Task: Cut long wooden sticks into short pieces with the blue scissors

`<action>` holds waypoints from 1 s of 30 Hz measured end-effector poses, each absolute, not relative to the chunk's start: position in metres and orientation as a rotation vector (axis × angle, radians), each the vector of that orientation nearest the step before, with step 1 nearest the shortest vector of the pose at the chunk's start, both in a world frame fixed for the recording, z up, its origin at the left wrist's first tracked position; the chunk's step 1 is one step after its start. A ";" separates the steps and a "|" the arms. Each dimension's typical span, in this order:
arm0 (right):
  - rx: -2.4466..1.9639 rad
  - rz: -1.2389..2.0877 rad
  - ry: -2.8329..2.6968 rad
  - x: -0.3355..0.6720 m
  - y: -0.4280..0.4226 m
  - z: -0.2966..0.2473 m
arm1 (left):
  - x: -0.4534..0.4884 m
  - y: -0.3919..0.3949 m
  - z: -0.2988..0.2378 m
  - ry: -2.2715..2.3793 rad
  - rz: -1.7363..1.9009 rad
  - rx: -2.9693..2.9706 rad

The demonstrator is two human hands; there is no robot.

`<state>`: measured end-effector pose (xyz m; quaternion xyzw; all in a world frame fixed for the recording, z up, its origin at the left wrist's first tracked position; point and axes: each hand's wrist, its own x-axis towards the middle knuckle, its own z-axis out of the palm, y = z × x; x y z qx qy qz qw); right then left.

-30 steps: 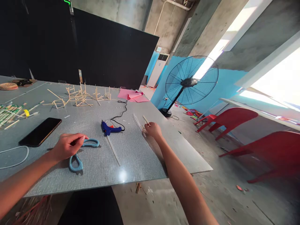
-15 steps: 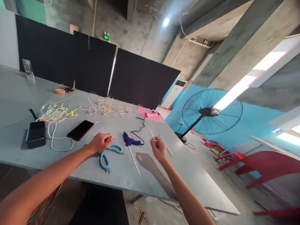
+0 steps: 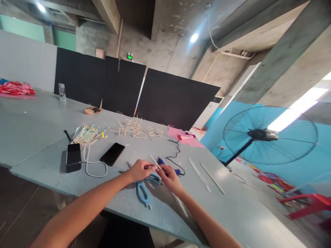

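Observation:
My right hand (image 3: 169,177) pinches a short thin wooden stick (image 3: 156,162), which slants up to the left. Close against it, my left hand (image 3: 142,170) is closed, thumb and forefinger together at the stick; whether they grip it or a smaller piece is hidden. Beneath the hands lies an open blue-handled cutting tool (image 3: 143,194), scissors or pliers, partly covered by my left hand. A blue glue gun (image 3: 178,171) rests behind my right hand, mostly hidden. Near my right forearm lies a pale stick (image 3: 181,205), partly covered.
Small wooden stick frames (image 3: 137,128) stand at the back of the table. A phone (image 3: 112,154), a black box (image 3: 73,157) with a white cable and a plastic packet (image 3: 86,133) lie left. Rightward are a translucent strip (image 3: 199,174), a longer wooden stick (image 3: 212,178) and pink sheets (image 3: 184,137).
My hands have come together above the cutting tool, the right one moving leftward with the stick. The view has swung left, so the table's things appear farther right.

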<state>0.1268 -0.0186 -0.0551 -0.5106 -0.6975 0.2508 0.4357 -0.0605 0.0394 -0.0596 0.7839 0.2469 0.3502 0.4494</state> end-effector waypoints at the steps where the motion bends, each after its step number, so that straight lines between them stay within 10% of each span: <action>1: -1.270 0.637 -1.727 0.128 -0.021 -0.058 | -0.061 0.038 -0.058 0.609 0.859 1.933; 21: -1.010 0.514 -1.562 0.135 -0.031 -0.043 | -0.059 0.037 -0.035 0.747 0.805 1.957; 30: -0.932 1.071 -1.142 0.136 -0.025 -0.042 | -0.056 0.035 -0.040 0.757 0.652 1.939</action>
